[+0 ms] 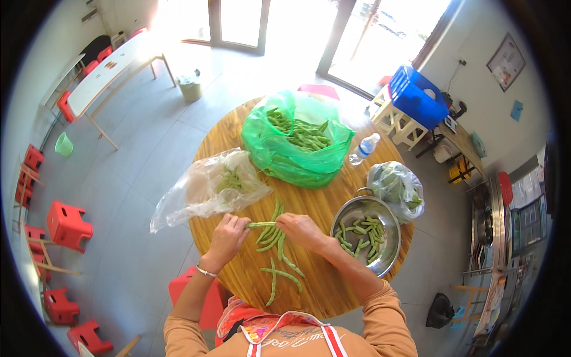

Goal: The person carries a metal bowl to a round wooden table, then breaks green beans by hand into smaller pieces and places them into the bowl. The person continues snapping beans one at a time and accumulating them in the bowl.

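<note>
A green bean [261, 225] is held level between my two hands, over a round wooden table [321, 285]. My left hand [228, 236] grips its left end, and my right hand [301, 230] pinches the right end. Several loose beans [281, 245] lie on the wood beneath and nearer to me. To the right, a steel bowl [392, 218] contains short bean pieces [372, 232]. A green plastic bag [294, 165] full of whole beans stands open at the far side. Bean scraps [232, 179] lie on a clear plastic bag [200, 196] at the left.
A water bottle [364, 148] stands right of the green bag. Another clear bag [396, 189] with green contents touches the area behind the bowl. Red stools [69, 225] and a white table [102, 73] are at the left; a blue crate [415, 102] rests on pale stools at the right.
</note>
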Motion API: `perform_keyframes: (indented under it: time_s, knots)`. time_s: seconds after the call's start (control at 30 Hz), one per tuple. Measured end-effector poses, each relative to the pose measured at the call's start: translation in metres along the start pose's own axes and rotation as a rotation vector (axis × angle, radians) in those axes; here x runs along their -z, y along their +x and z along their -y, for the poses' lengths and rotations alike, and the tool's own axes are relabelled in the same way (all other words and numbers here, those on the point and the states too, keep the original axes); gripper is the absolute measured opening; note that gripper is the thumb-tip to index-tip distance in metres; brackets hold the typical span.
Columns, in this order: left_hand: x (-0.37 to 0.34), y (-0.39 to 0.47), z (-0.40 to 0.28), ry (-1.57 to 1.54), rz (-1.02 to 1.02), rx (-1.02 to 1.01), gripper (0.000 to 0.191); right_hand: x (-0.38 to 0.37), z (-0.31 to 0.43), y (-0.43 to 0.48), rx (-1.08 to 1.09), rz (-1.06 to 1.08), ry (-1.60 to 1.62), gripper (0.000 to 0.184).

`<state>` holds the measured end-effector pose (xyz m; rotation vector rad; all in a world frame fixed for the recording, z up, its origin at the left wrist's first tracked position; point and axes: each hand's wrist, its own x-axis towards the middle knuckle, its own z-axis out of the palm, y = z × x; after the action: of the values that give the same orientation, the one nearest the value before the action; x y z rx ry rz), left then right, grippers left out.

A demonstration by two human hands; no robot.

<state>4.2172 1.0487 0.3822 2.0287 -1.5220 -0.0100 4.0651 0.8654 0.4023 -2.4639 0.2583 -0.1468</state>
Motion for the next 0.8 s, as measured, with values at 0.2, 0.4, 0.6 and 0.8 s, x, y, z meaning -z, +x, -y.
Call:
perform_keyframes:
  time_s: [0.2, 0.4, 0.6, 0.8]
  knots:
    - [0.003, -0.005, -0.005, -0.078, 0.005, -0.025, 0.014, 0.014, -0.001, -0.014, 0.05, -0.055, 0.004, 0.015]
    - [0.01, -0.003, -0.016, -0.565, -0.019, 0.433, 0.012, 0.021, 0.004, -0.029, -0.163, 0.067, 0.412, 0.021]
    - [-0.01, -0.002, 0.012, -1.299, -0.625, 0.654, 0.016, -0.004, -0.004, -0.05, -0.368, 0.014, 0.813, 0.027]
    - [-0.01, 0.006, 0.082, -1.892, -0.998, 0.831, 0.022, -0.001, -0.032, -0.07, -0.453, 0.017, 0.584, 0.028]
